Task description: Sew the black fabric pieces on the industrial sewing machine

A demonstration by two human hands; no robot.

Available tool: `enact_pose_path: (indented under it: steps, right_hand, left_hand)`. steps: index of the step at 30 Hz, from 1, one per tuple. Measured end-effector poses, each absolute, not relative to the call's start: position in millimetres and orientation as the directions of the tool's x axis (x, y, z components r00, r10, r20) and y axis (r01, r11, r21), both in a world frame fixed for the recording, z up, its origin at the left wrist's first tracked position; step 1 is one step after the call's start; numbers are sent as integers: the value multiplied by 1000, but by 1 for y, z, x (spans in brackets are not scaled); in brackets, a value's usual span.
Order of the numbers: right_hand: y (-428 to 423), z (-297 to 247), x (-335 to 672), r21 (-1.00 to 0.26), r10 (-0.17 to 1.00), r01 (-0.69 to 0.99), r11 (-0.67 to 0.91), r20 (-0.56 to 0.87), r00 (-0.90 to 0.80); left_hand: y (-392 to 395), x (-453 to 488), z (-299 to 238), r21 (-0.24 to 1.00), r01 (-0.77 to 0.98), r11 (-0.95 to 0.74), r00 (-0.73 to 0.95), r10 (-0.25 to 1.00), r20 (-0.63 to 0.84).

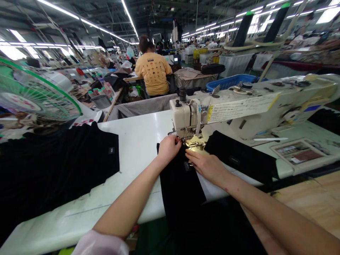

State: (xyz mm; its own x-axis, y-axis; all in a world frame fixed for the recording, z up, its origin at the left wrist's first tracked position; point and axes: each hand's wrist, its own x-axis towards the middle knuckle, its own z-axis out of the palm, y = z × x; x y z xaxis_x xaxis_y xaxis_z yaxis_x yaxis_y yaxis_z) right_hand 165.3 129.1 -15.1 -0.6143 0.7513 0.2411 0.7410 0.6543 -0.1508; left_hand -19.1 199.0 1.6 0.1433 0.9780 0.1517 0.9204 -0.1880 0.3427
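A black fabric piece [180, 187] runs from the sewing machine [186, 117] down over the table's front edge. My left hand [169, 148] is closed in a pinch beside the needle area, at the fabric's far end; what lies between its fingertips is hidden. Flat and stretched out, the fingers of my right hand [208, 165] rest at the fabric's right edge, next to the shiny metal plate [196, 144]. A small dark label [188, 166] shows on the fabric near my right fingers. Another black piece with a label [240, 156] lies right of the machine head.
Black garments [58, 163] pile on the left of the white table [138, 132]. A green fan [39, 92] stands behind them. Thread cones [243, 30] rise at upper right, above a blue basket [233, 82]. A person in a yellow shirt [153, 72] sits ahead, back turned.
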Motion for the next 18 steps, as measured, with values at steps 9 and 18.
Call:
enact_pose_path:
  steps: [9,18]
  right_hand:
    - [107,2,182,-357,697,599,717,394,-600]
    - [26,12,158,-128,347,323,938,366,-863]
  left_hand:
    - [106,-45,27,480,797,-366,171,900,402]
    - [-66,-42,-37,730,671,-130,-155,938,310]
